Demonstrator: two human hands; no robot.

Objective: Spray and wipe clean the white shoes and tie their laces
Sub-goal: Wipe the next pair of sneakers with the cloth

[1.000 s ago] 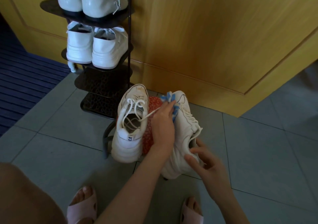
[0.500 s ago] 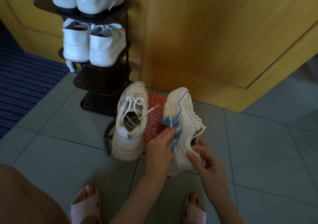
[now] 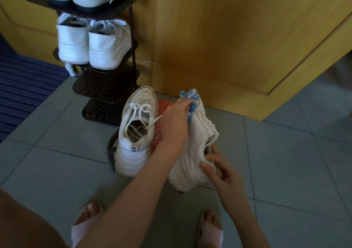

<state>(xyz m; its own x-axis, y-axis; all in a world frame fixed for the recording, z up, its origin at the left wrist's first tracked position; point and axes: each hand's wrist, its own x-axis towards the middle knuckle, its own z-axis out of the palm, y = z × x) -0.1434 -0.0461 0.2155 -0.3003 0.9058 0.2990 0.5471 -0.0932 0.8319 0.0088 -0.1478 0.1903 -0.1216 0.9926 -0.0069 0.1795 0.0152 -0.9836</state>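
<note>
Two white sneakers stand on a small red patterned stool. The left sneaker is upright with loose laces. The right sneaker is tipped onto its side. My left hand grips a blue and white cloth and presses it against the toe end of the right sneaker. My right hand holds that sneaker at its heel and collar, thumb and fingers around the edge.
A black tiered shoe rack stands behind left, holding white shoes on its upper shelves. A yellow wooden door fills the back. A dark blue mat lies far left. My feet in pink slippers rest on the grey tiles.
My left hand slid the cloth back from the middle of the right sneaker up to its toe end. My right hand kept its hold at the heel.
</note>
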